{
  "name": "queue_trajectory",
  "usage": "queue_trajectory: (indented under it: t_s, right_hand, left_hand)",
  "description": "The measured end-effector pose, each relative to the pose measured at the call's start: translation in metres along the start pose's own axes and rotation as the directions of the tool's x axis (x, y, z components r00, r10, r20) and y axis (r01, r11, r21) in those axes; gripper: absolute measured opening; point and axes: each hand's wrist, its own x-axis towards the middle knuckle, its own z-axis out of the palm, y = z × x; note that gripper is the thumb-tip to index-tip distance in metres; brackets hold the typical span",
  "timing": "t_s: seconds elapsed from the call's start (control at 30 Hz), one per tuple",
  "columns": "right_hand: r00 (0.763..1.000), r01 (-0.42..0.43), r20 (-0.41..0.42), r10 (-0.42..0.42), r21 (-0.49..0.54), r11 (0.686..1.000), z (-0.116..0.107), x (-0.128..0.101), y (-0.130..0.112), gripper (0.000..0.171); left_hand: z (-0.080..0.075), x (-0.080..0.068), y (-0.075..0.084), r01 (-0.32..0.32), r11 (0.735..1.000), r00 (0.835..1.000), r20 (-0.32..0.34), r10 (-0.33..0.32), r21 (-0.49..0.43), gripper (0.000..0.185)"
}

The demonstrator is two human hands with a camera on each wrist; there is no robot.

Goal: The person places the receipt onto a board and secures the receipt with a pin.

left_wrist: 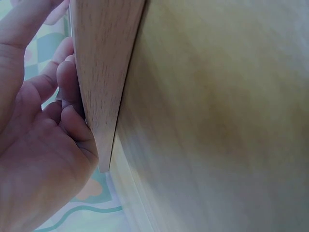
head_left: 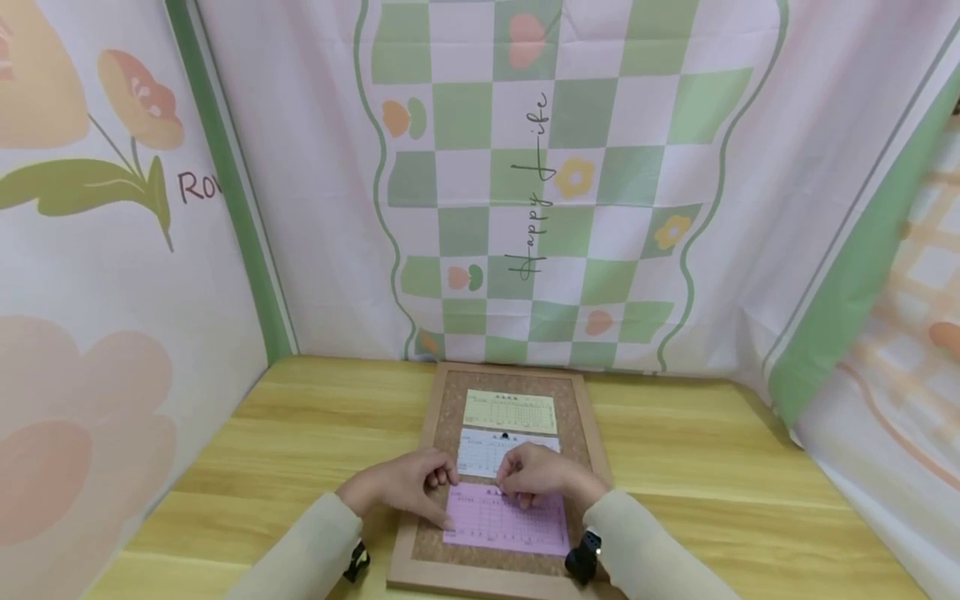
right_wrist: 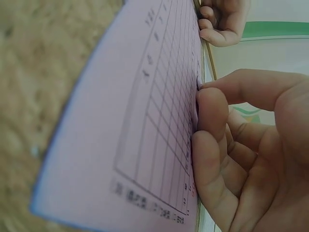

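While my right hand (head_left: pixel 536 477) pinches the pink form's (head_left: pixel 506 521) top edge, my left hand (head_left: pixel 405 487) curls round the cork board's (head_left: pixel 442 417) wooden frame.
Pink sheet, printed grid, lies lowest of 3 slips on the board, on the table (head_left: pixel 300 442). Risk, I reckon: a tug too sharp could tear it, or the board slides if my left hand loosens.

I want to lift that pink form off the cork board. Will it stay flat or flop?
The pink form looks like one thin sheet, so it would probably droop if lifted by one edge. In the right wrist view its edge already curves off the cork board, suggesting it is light and creases easily.
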Motion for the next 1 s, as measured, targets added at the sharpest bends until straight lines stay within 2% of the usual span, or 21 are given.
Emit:
queue_trajectory:
  t_s: [0.43,0.77,1.0]
  right_hand:
    - [1.000,0.014,-0.023,-0.014,0.007,1.000,0.000,-0.003,0.000,0.005]
    - [0.998,0.046,0.029,-0.047,0.022,0.999,-0.009,-0.006,0.001,0.008]
    - [0.997,0.063,0.045,-0.064,0.038,0.997,-0.015,-0.013,0.005,0.011]
  left_hand:
    - [0.000,0.001,-0.001,-0.001,1.000,1.000,0.002,0.001,-0.001,0.045]
    - [0.000,0.003,0.002,-0.020,1.000,1.000,0.012,0.020,0.018,0.046]
    - [-0.001,0.003,0.004,-0.016,1.000,1.000,0.020,0.016,-0.013,0.044]
